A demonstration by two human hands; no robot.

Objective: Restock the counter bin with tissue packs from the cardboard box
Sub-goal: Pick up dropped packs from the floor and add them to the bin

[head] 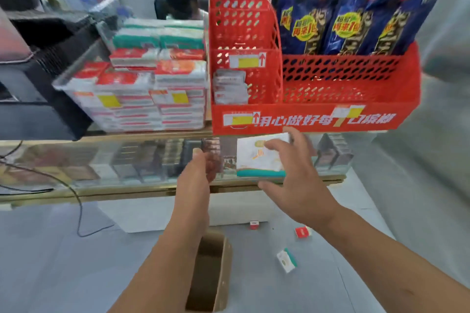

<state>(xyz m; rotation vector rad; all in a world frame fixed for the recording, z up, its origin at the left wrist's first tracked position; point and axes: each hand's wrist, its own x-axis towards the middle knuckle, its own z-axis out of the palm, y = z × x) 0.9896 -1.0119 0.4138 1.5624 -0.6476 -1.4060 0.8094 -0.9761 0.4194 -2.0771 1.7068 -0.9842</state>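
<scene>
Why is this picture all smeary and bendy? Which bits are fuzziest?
Head view: motion blur smears everything, badly on the blue snack bags and the stacked packs in the clear bin; the wide lens bows the edge of the glass counter; glare hazes what lies under the glass; the tissue pack in the right hand looks fairly clear.

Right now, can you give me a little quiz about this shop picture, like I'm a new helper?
1. Which hand holds the white-and-teal tissue pack? A: left. B: right. C: neither.
2. True or false: the cardboard box stands on top of the counter.
3. Fill in: the perforated basket beside the clear bin is coloured ____.

Key
1. B, the right hand.
2. False, it sits on the floor.
3. Red.
</scene>
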